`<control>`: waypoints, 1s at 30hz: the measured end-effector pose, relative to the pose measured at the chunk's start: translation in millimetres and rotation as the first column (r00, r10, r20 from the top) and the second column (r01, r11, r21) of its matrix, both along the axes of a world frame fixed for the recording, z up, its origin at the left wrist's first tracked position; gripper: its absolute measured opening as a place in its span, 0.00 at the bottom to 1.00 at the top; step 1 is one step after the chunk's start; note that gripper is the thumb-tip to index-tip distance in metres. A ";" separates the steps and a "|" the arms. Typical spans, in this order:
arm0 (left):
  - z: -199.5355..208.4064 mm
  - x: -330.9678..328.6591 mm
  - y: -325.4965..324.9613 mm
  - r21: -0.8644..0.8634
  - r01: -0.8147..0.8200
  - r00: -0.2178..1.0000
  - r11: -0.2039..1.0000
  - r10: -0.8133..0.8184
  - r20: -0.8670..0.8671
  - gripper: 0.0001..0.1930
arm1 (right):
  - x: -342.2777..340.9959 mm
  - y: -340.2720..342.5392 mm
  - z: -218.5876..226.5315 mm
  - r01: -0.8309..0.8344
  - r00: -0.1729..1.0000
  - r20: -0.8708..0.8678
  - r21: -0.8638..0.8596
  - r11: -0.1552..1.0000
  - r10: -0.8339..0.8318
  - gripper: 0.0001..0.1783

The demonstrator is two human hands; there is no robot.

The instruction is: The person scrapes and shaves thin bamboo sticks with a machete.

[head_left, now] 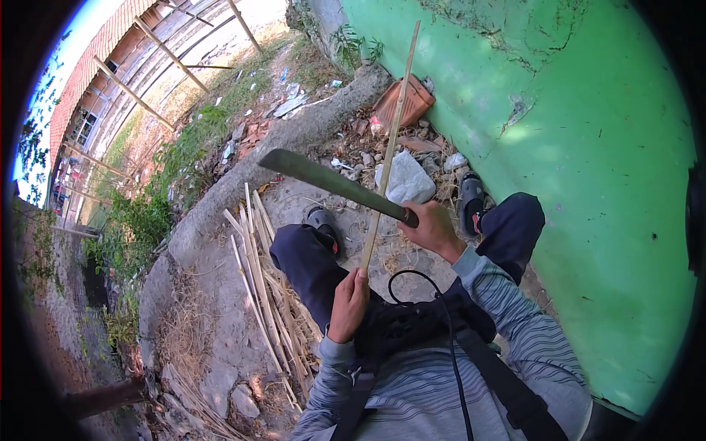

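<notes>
My right hand (434, 229) is closed round the handle of a machete (331, 180), whose broad dark blade points left and slightly away from me. In my closed left hand (348, 303) is the near end of a long, thin bamboo strip (393, 136), which reaches away between my knees toward the green wall. The blade crosses over the strip just left of my right hand; whether the two touch I cannot tell. Beside my left leg lies a pile of split bamboo strips (266, 283) on the ground.
A green wall (588, 191) rises close on my right. A low, rough concrete ledge (220, 198) curves along the left. Ahead lie a pale stone block (407, 178), rubble and an orange-brown tile-like piece (406, 101). A black cord (450, 331) hangs over my lap.
</notes>
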State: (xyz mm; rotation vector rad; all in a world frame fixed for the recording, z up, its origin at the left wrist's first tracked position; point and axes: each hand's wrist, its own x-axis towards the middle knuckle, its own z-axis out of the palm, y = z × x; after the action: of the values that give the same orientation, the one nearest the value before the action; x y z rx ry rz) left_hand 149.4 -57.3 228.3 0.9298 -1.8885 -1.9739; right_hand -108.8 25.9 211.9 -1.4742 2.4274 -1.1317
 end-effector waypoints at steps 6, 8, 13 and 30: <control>4.2 24.9 11.8 -0.073 0.048 0.997 0.996 -0.043 0.070 0.19 | -50.9 -9.5 -3.7 0.128 0.992 -0.017 -0.040 0.991 -0.128 0.13; 2.2 44.9 20.4 0.013 0.059 0.991 0.998 -0.060 0.122 0.18 | -71.3 -12.1 -12.5 0.212 0.977 0.019 -0.117 0.970 -0.211 0.13; 16.3 46.7 8.7 0.102 0.049 0.988 0.994 -0.063 0.141 0.20 | -43.1 4.2 3.4 0.038 0.998 0.056 0.077 0.996 -0.042 0.14; 7.4 -18.7 -38.0 -0.022 0.098 0.995 0.995 -0.098 -0.009 0.16 | 37.1 2.6 22.2 -0.080 0.995 -0.044 0.115 0.990 0.086 0.13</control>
State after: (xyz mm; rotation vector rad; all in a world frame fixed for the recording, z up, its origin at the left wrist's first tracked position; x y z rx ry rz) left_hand 130.7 -95.3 235.6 0.8343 -1.9812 -2.0041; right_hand -71.7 28.5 234.1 -1.5695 2.3926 -0.9357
